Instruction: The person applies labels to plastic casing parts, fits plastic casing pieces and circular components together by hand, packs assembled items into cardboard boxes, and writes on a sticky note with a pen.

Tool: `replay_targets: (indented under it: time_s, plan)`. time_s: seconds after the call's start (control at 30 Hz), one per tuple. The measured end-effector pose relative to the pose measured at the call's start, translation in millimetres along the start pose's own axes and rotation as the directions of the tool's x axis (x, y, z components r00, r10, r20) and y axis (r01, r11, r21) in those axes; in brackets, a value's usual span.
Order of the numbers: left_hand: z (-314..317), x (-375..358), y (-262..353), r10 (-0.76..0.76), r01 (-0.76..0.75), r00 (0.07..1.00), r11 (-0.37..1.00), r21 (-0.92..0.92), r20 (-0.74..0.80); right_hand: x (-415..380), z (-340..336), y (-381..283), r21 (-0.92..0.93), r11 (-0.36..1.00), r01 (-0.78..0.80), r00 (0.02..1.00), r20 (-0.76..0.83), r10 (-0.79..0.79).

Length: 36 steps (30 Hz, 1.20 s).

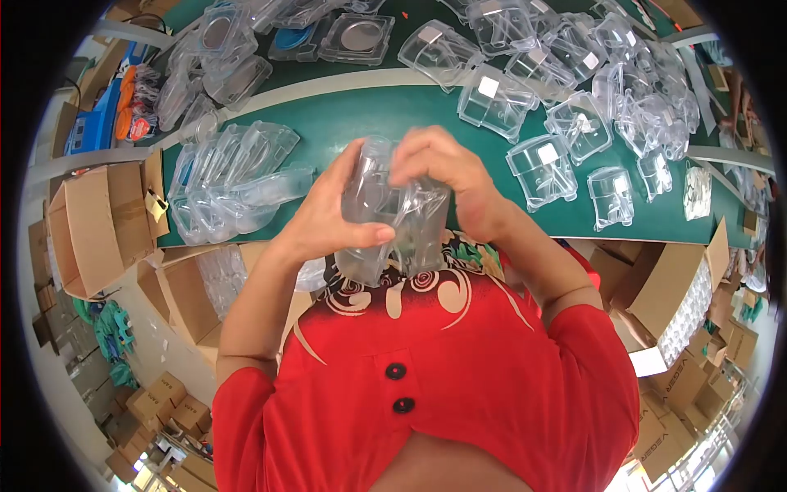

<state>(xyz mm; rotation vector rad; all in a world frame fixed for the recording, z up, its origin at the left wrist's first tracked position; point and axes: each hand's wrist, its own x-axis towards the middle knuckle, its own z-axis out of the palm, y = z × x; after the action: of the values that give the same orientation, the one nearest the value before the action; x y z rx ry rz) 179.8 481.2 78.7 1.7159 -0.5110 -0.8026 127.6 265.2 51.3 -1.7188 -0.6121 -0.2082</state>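
Close in front of my chest, over the near edge of the table, is a clear plastic case (366, 205) with open, box-like sides. My left hand (316, 221) grips it from the left, thumb across its near face and fingers behind. At its upper right, my right hand (451, 168) has its fingers curled onto the clear plastic, slightly blurred. A stack of clear plastic shells (234, 193) lies left of my left hand. To the right of my right hand sits a loose clear case with a white label (543, 170).
The green table (328, 119) carries a large pile of clear cases (566, 49) at the back right. More clear parts with round insets (357, 38) lie at the back left. Open cardboard boxes stand at the near left (111, 221) and near right (672, 287).
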Motion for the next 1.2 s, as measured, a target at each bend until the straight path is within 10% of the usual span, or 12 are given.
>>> replay_targets:
  time_s: [0.1, 0.4, 0.53, 0.63, 0.73, 0.87, 1.0, 1.03, 1.2]
  plan:
    - [-1, 3, -1, -0.064, 0.061, 0.998, 0.995, 0.082, 0.028, 17, 4, 3, 0.388, 0.918, -0.08, 0.996, 0.002, 0.086]
    - [0, -6, -8, -0.11, 0.113, 0.992, 0.992, 0.049, -0.06, 35, 4, 0, 0.27, 0.938, -0.218, 0.974, 0.127, 0.19]
    - [-4, -1, -33, -0.189, 0.12, 0.92, 0.97, -0.214, -0.344, 35, 24, -10, -0.042, 0.958, -0.283, 0.95, -0.15, 0.274]
    - [-12, -6, -26, -0.193, 0.178, 0.918, 0.981, -0.074, -0.346, 32, -9, 0, -0.191, 0.878, -0.44, 0.857, 0.205, 0.474]
    - [-24, -6, -13, -0.397, 0.371, 0.918, 0.861, -0.347, -0.004, 55, -45, 24, -0.164, 0.889, -0.428, 0.785, 0.421, 0.456]
    - [-39, 8, -19, -0.372, 0.313, 0.921, 0.883, -0.349, -0.117, 100, -41, 50, -0.59, 0.806, -0.057, 0.867, 0.372, 0.333]
    - [-76, 10, -25, -0.362, 0.46, 0.849, 0.865, 0.202, -0.384, 137, -22, 111, -0.227, 0.916, -0.331, 0.89, 0.246, 0.383]
    - [-76, 3, -28, -0.201, 0.485, 0.845, 0.679, 0.552, -0.496, 145, -15, 119, -0.266, 0.919, -0.292, 0.881, 0.3, 0.366]
    - [-72, -33, -72, 0.003, 0.419, 0.89, 0.392, 0.819, -0.456, 156, 68, 121, -0.616, 0.783, 0.082, 0.923, 0.344, 0.174]
